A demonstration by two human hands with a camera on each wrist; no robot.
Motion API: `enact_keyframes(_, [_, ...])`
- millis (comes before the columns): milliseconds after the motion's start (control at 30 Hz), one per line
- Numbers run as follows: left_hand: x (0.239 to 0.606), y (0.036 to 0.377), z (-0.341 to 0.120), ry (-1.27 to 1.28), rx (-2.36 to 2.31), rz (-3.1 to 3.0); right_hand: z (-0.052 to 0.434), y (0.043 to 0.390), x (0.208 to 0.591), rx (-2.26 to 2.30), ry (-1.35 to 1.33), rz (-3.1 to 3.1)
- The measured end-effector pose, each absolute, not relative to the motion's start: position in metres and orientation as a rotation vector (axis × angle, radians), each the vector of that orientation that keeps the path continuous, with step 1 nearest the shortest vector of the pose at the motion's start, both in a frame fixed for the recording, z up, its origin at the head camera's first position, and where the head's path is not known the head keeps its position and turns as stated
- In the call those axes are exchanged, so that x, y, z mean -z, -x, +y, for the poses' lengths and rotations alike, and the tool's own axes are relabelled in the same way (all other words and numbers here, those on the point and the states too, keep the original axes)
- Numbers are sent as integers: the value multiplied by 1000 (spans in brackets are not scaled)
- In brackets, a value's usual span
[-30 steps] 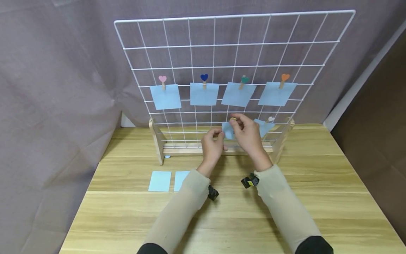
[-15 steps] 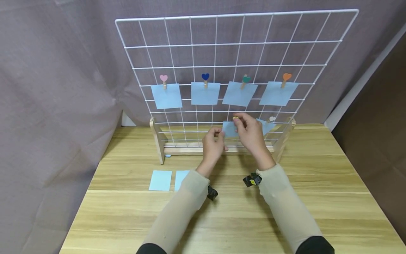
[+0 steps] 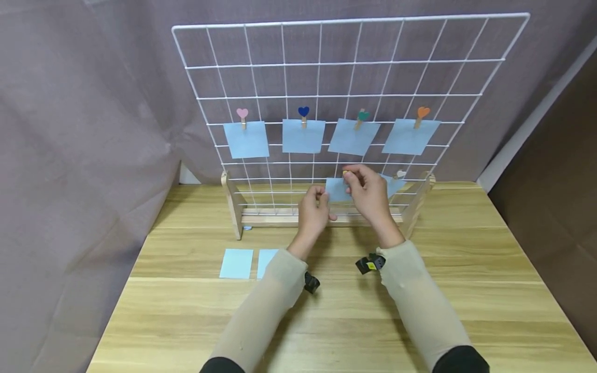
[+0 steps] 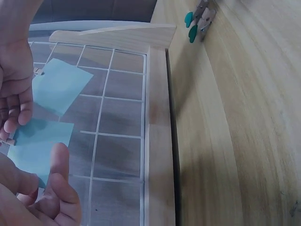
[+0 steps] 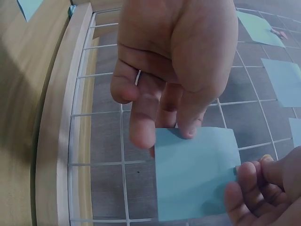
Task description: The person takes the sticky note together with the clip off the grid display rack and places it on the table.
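Five clipped notes (image 3: 303,138) are hanging on one grid (image 3: 350,21) while the left hand (image 3: 313,211) is pinching one blue note (image 3: 337,190) and the right hand (image 3: 370,195) one yellow clip (image 3: 345,172).

In the head view, the right hand (image 3: 370,194) hides most of the yellow clip (image 3: 345,173) and part of the centre note (image 3: 336,189); a sleeve (image 3: 272,300) covers part of a lower-left note (image 3: 266,261). The left wrist view crops the left hand (image 4: 49,205).

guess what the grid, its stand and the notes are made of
Grid: probably metal wire with a smooth white coating, given its thin, straight bars. Stand: pale, unpainted-looking wood with faint grain. Notes: likely matte blue paper, thin and without shine.
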State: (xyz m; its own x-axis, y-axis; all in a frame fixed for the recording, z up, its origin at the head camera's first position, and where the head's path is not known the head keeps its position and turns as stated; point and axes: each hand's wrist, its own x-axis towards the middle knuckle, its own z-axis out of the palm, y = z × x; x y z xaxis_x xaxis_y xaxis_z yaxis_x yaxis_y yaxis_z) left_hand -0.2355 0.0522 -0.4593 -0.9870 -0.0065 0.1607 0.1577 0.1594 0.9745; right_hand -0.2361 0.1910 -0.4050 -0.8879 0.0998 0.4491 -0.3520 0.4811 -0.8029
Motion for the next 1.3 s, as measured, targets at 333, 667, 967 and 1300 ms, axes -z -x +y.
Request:
enact_keyframes(333, [461, 234, 44, 115, 1963, -2329, 198, 235, 399, -1460, -245, -2224])
enact_keyframes(667, [457, 229, 41, 141, 2030, -2302, 206, 229, 394, -1493, -229, -2251])
enact_keyframes(967, [461, 221, 41, 124, 2059, -2293, 213, 218, 394, -1519, -207, -2266])
enact_keyframes(1300, [459, 213, 35, 179, 2034, -2287, 223, 205, 398, -1460, -165, -2303])
